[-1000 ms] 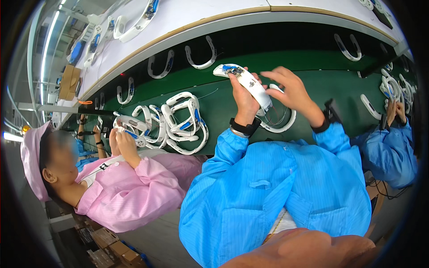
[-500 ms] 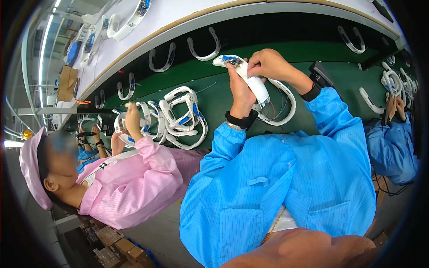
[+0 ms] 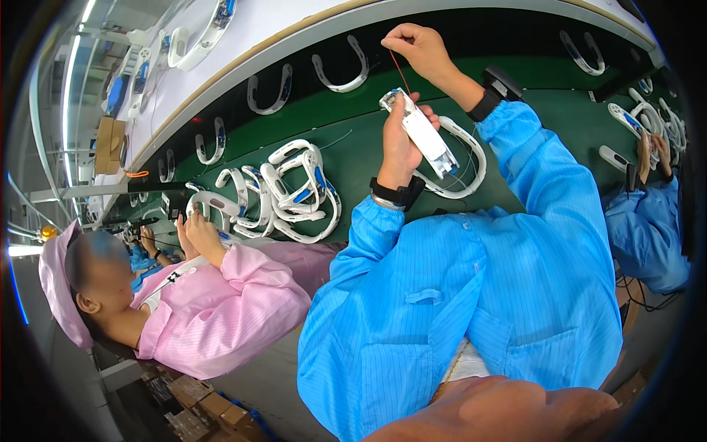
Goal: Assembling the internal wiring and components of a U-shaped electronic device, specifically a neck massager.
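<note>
White housing [image 3: 427,138] gripped in left hand [image 3: 399,153], the nearer one, long axis slanting upper left to lower right; right hand [image 3: 425,53], beyond housing's upper end, pinches red wire [image 3: 400,71] leading toward it

A green worktop [image 3: 361,177] is running below a white shelf [image 3: 283,22].
On the worktop, a tangled heap of white frames [image 3: 319,177] is lying left of centre, a short curved piece [image 3: 612,157] is lying toward the right, and U-shaped frames [image 3: 343,88] are resting spaced apart along the darker far side; a blue-fitted curved frame [image 3: 208,46] is occupying the shelf.
</note>
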The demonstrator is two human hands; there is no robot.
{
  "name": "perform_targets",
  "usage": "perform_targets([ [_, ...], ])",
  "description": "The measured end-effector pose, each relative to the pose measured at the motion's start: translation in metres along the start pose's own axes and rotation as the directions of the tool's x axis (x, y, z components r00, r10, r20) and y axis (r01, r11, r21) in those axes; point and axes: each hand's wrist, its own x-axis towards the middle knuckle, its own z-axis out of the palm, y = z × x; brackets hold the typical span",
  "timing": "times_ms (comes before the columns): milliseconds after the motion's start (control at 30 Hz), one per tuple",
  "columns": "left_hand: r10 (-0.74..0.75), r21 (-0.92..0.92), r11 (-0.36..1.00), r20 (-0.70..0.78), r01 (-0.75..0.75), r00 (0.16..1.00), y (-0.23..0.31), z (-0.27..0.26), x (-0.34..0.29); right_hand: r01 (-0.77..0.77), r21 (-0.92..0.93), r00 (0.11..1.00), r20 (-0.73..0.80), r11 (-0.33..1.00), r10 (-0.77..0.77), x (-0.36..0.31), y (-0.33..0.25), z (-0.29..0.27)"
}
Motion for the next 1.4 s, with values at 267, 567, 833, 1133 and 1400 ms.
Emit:
perform_targets([
  [267, 0.049, -0.131, 0.99, 0.013, -0.047, 0.999, 0.009, -0.018, 0.013, -0.5, -0.025, 0.825, 0.29, 0.866, 0.485, -0.029, 0.053, -0.028],
  [567, 0.106, -0.404, 0.903, -0.116, -0.145, 0.988, 0.071, -0.055, 0.035, -0.865, 0.072, 0.423, 0.639, 0.497, 0.643, -0.18, 0.014, -0.088],
  [833, 0.291, -0.2, 0.928, -0.137, -0.314, 0.947, 0.067, -0.058, 0.05, -0.667, 0.608, 0.738, 0.46, 0.431, 0.493, -0.18, 0.007, -0.132],
  [1133, 0.344, -0.19, 0.898, -0.257, -0.397, 0.903, 0.062, -0.071, 0.042, -0.41, 0.47, 0.911, 0.161, 0.782, 0.381, -0.149, -0.021, -0.173],
  [1400, 0.088, -0.394, 0.911, -0.097, -0.119, 0.991, 0.051, -0.054, 0.042, -0.558, -0.066, 0.732, 0.43, 0.827, 0.529, -0.142, -0.068, -0.051],
])
